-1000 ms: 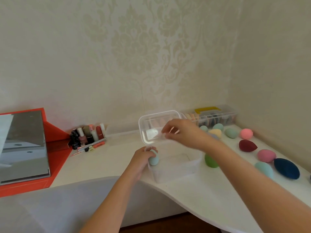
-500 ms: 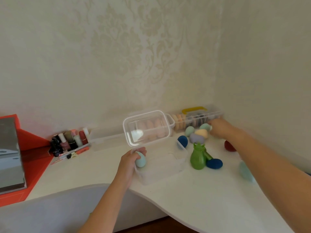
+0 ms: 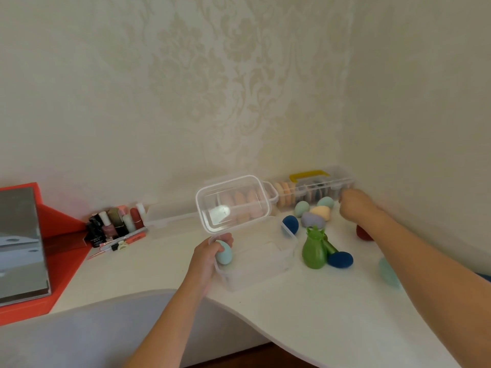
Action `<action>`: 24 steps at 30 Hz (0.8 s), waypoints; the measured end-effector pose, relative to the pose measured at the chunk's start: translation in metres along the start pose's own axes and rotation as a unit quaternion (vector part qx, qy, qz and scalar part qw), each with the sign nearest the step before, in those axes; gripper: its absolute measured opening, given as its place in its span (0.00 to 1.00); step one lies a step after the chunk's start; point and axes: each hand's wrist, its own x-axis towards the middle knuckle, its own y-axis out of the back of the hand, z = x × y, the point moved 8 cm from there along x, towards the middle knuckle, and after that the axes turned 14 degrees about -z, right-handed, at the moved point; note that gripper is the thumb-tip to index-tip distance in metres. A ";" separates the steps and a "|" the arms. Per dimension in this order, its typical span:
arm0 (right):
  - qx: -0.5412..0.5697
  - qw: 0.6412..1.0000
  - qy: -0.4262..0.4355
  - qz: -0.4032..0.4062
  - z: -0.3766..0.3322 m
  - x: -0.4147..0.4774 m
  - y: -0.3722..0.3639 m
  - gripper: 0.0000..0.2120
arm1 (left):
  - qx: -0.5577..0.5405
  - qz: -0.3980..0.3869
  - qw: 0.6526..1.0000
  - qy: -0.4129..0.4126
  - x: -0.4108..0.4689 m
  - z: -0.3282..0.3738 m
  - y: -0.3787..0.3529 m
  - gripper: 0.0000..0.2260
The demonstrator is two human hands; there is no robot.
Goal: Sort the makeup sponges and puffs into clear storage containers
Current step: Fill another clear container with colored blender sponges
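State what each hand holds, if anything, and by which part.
The left hand grips a pale blue sponge by its upper end, at the near corner of the clear container. Whether the right hand holds anything cannot be told.

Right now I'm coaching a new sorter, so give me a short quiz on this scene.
1. True or false: the clear container's lid stands open.
2. The left hand grips a sponge of which colour? A pale blue; B green; C dark red.
3. Fill in: the organiser box by the wall has a ____ handle.
Key: 1 true; 2 A; 3 yellow.
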 end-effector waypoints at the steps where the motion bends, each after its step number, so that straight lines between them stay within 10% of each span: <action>1: 0.024 0.999 0.009 0.036 -0.002 -0.005 0.014 0.13 | -0.001 0.001 1.000 0.000 0.000 0.000 0.000 0.13; 4: 0.097 0.981 0.114 0.122 -0.029 -0.043 0.063 0.13 | 0.004 0.004 1.000 0.002 -0.001 0.000 -0.001 0.16; 9: 0.212 0.916 0.340 -0.005 -0.111 -0.135 0.079 0.11 | 0.005 -0.005 1.000 0.014 -0.002 0.003 -0.002 0.15; 24: 0.053 0.909 0.361 -0.200 -0.216 -0.139 -0.075 0.13 | 0.057 -0.037 0.997 0.045 -0.014 0.011 -0.005 0.14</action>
